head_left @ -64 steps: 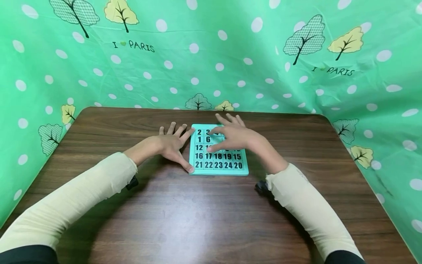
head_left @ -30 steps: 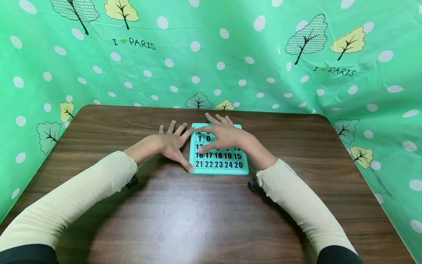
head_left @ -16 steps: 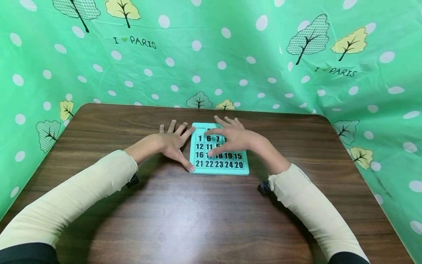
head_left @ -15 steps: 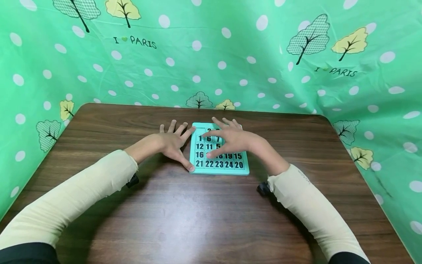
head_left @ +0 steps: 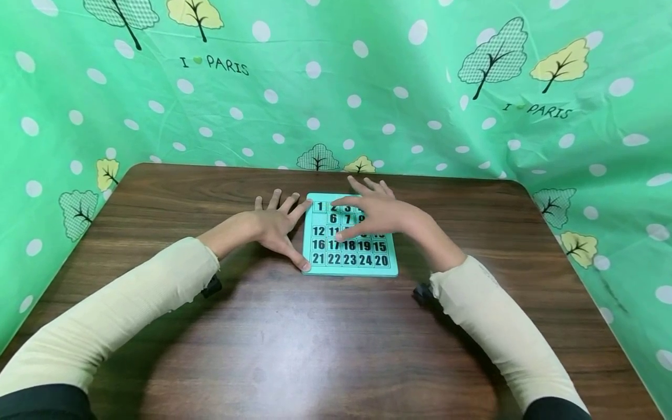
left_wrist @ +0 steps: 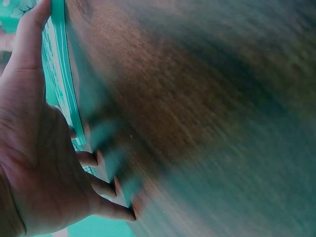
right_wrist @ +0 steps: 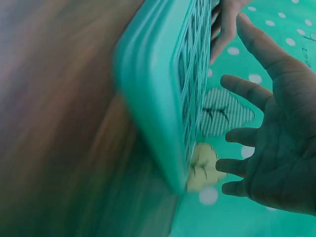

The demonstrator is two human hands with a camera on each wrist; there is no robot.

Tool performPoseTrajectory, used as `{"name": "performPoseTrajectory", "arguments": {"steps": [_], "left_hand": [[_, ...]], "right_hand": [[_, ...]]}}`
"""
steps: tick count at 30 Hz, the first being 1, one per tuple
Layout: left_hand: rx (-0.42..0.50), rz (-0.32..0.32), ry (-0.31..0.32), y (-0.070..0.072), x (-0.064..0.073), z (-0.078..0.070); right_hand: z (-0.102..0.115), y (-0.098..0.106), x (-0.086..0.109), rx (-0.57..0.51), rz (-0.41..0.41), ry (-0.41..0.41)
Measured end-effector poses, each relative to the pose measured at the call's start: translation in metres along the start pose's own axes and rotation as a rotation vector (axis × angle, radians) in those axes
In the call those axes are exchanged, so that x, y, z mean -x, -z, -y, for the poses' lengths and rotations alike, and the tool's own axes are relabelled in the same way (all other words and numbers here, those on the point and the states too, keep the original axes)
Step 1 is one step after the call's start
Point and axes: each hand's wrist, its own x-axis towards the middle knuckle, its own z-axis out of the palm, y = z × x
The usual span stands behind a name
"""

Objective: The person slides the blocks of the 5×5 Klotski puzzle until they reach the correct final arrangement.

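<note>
A turquoise sliding number puzzle (head_left: 318, 219) lies flat on the wooden table. Tile 1 (head_left: 320, 206) sits in its top left cell, and the cell below is bare. Along the puzzle's left edge my left hand (head_left: 274, 224) is spread, thumb at the near corner and index finger at the far one. My right hand (head_left: 385, 213) is over the upper right part, covering several tiles. In the right wrist view the right hand's fingers (right_wrist: 247, 91) are spread, holding nothing; whether a fingertip touches a tile cannot be told. The puzzle's thick side (left_wrist: 66, 74) shows in the left wrist view.
The brown wooden table (head_left: 294, 344) spreads around the puzzle. Behind and beside it hangs a green curtain (head_left: 325, 35) with white dots and printed trees. A black wrist device (head_left: 423, 294) is under the right cuff, another (head_left: 212, 287) under the left.
Tile 2 has slid right from the top left corner, then tile 1 has slid up into it. My right hand has moved left, then back right. My left hand stays put.
</note>
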Motion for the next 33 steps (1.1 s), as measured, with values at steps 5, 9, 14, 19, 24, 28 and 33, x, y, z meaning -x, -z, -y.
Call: {"name": "performPoseTrajectory", "arguments": {"steps": [5,9,14,19,24,28,33], "left_hand": [[0.042,-0.032,-0.008,0.000,0.002,0.002],[0.071,-0.063,-0.005,-0.001,0.004,0.002],[0.079,-0.083,-0.005,-0.002,0.006,0.002],[0.068,-0.083,-0.016,-0.004,0.005,0.001],[0.053,-0.075,-0.024,-0.004,0.005,-0.001],[0.060,-0.079,-0.029,-0.003,0.006,-0.003],[0.053,-0.084,-0.030,-0.003,0.005,-0.001]], "right_hand": [[-0.015,-0.004,0.029,-0.008,-0.029,-0.001],[-0.018,-0.012,0.040,-0.022,-0.039,0.010],[-0.011,-0.019,0.033,-0.031,-0.040,0.039],[0.001,-0.019,0.013,-0.007,-0.010,0.032],[0.013,-0.020,0.000,0.007,0.022,0.043],[0.010,-0.013,0.007,0.012,-0.005,0.049],[-0.005,-0.005,0.024,0.026,-0.027,-0.011]]}}
